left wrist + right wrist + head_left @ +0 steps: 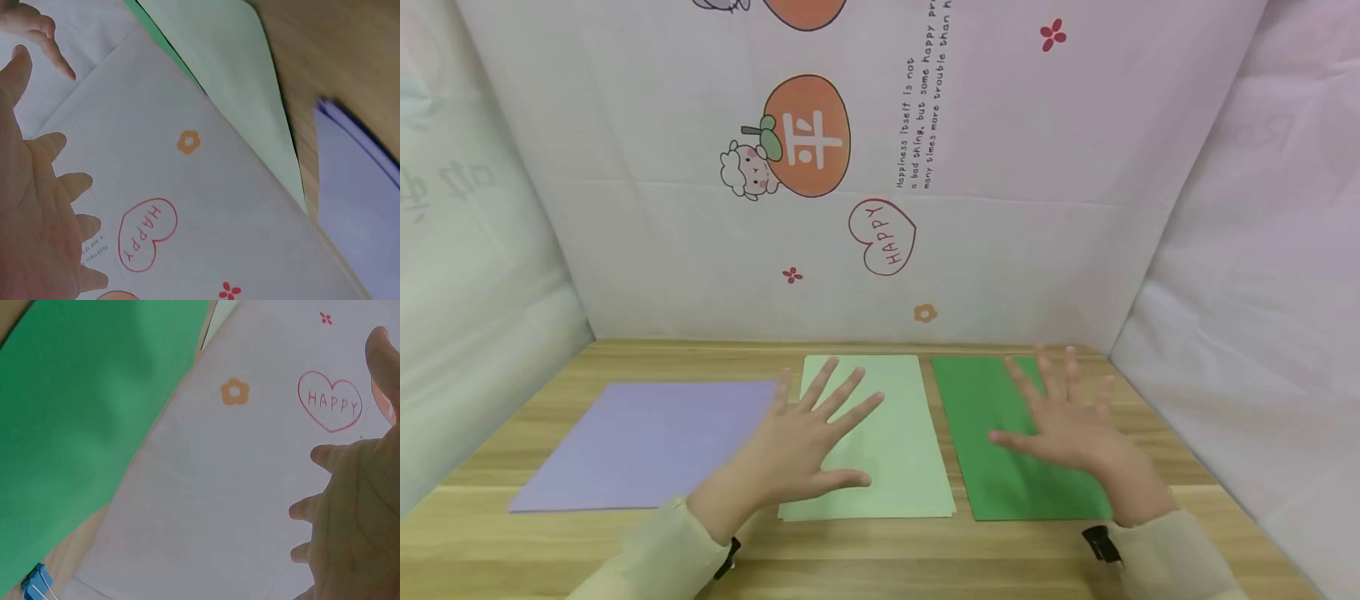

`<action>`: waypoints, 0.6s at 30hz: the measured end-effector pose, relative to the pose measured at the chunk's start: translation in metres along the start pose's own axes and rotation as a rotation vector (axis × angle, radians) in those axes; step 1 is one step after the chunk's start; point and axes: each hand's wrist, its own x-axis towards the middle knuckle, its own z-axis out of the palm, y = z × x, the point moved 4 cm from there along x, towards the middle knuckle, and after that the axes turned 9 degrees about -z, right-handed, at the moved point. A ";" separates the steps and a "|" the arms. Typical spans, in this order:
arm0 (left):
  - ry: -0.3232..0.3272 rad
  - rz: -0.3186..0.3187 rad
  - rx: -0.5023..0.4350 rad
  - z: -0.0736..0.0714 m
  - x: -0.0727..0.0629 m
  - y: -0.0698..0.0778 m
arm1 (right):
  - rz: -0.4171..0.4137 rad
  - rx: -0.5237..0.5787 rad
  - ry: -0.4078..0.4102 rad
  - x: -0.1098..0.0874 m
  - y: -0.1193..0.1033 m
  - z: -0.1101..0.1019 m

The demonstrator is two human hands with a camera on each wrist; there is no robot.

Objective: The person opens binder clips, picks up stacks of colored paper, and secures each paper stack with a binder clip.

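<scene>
Three colours of paper lie on the wooden table: purple sheets (pixel 655 442) at the left, pale green sheets (pixel 895 450) in the middle, and a dark green sheet (pixel 992 475) at the right. My left hand (pixel 801 446) hovers above the gap between purple and pale green, fingers spread and straight, holding nothing. Over the dark green paper my right hand (pixel 1067 425) is likewise spread, with nothing in it. In the left wrist view the left palm (pixel 37 206) shows bare; the right palm (pixel 350 519) is bare in the right wrist view.
White printed cloth (pixel 1000 208) rises behind the table (pixel 850 558), with more cloth at both sides. A blue binder clip (pixel 36 582) shows beside the dark green paper in the right wrist view. Black straps (pixel 1101 543) sit at the sleeve cuffs.
</scene>
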 end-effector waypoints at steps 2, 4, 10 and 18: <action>-0.005 0.015 -0.016 0.002 0.003 0.004 | 0.010 0.005 -0.007 -0.001 0.004 -0.002; -0.016 0.026 -0.038 0.004 0.006 0.008 | 0.016 0.018 -0.005 -0.002 0.008 -0.005; -0.053 0.073 -0.085 0.007 0.012 0.023 | 0.045 0.066 -0.017 -0.007 0.023 -0.011; -0.083 0.147 -0.093 0.009 0.022 0.042 | 0.091 0.054 -0.018 -0.014 0.047 -0.018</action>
